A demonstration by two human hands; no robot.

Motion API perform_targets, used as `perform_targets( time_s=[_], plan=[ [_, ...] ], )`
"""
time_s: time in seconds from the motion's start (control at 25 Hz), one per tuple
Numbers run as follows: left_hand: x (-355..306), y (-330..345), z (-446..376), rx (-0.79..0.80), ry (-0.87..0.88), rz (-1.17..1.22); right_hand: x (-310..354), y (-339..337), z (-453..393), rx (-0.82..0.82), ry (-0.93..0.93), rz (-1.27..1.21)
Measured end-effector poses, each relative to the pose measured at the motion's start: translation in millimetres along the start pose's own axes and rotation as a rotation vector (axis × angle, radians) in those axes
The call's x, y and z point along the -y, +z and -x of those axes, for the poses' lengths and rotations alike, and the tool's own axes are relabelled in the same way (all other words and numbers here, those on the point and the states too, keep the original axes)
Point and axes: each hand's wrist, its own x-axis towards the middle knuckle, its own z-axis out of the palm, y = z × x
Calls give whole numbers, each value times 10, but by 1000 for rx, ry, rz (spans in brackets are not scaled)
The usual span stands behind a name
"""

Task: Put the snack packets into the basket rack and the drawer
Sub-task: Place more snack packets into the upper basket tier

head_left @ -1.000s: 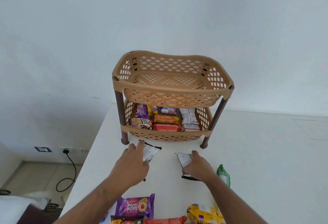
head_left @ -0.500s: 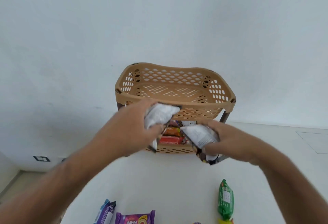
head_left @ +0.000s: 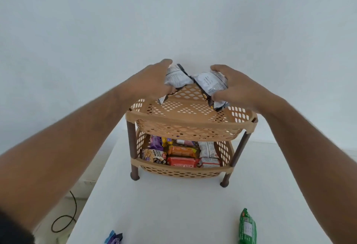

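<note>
Left fingers [head_left: 164, 64]: curled round white packet [head_left: 176, 78]
Right fingers [head_left: 218, 69]: curled round second white packet [head_left: 210, 83]
Below both: top basket [head_left: 185, 122]

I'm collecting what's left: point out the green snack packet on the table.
The green packet lies near the table's front right edge. The other loose packet, front left, is blue and dark.

Bright, even, soft light.
Faint shadows are cast under the rack [head_left: 190, 126]; edges are stretched; forearms are slightly blurred.
</note>
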Motion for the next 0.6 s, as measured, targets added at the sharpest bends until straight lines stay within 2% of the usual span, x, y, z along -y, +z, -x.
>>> perform_targets(
  time_s=[0.16,0.28,0.36,0.44,0.6],
  plan=[
    [128,215,-217,213,8,-192,-148,253,-390,118,-43,277],
    [203,425,-250,390,14,-388,-276,456,-528,282,-20,408],
    [253,551,-256,498,-17,-413,-315,580,-584,409,-7,443],
    [281,614,-259,554,-24,-413,-336,687,-631,499,-2,459],
    [308,649,-301,582,-50,-422,-346,819,-700,550,-11,491]
  ],
)
